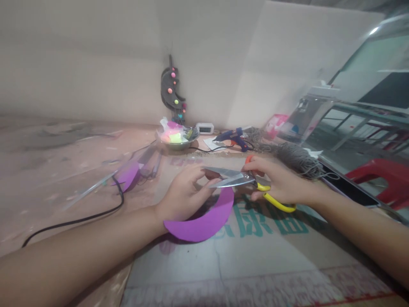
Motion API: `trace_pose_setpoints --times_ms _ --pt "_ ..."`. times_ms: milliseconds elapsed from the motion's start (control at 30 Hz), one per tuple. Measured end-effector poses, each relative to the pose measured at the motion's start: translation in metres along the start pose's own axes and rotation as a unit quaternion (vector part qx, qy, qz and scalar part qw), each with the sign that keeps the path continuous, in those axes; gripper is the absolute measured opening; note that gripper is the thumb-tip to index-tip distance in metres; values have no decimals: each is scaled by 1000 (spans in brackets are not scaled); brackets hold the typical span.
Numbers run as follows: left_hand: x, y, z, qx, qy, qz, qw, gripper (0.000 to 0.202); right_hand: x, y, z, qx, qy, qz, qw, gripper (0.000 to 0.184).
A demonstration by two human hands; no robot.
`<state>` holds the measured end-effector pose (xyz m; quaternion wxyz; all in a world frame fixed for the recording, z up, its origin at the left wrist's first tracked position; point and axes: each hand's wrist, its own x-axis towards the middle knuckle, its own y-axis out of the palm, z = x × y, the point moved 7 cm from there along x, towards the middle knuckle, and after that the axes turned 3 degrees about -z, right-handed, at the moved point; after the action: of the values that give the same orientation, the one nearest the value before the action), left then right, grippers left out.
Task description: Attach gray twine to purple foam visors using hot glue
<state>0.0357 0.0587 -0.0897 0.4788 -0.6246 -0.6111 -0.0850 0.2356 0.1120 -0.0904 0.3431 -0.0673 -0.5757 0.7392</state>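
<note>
My left hand (pixel 187 192) is closed on a purple crescent-shaped piece (pixel 204 224), which curves below the fingers toward the right. In my right hand (pixel 268 175) is a pair of scissors (pixel 238 179) with yellow and orange handles, its fingers around the grips. The blades are spread apart and point left, just above the crescent's upper end and close to my left fingertips. Whether the blades touch the purple piece I cannot tell. Under both hands lies a flat sheet of printed cardboard (pixel 255 256).
Behind the hands stand a metal bowl (pixel 177 146) of craft bits, a white digital clock (pixel 205 128) and a blue glue gun (pixel 233 136). Grey yarn (pixel 297 158) lies at right, near a red stool (pixel 380 177). A black cord (pixel 79 221) and purple scrap (pixel 129 175) are at left. A decorated crescent (pixel 169 87) hangs behind.
</note>
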Motion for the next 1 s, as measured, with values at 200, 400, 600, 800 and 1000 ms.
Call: trace_pose_setpoints --times_ms 200,400,600,800,1000 --pt "-1 1 -1 -2 16 4 1000 9 1 -1 3 -13 -13 -2 1000 56" --pt "1 2 0 -27 -22 10 999 14 2 0 6 -27 -7 -18 999 55" --pt "1 6 2 -45 -44 33 997 13 3 0 11 -42 -13 -20 999 55" --pt "1 7 2 -58 -46 40 996 15 3 1 12 -61 -31 -15 998 57" --pt "1 9 2 -64 -66 49 995 13 4 2 13 -76 -29 -11 997 57"
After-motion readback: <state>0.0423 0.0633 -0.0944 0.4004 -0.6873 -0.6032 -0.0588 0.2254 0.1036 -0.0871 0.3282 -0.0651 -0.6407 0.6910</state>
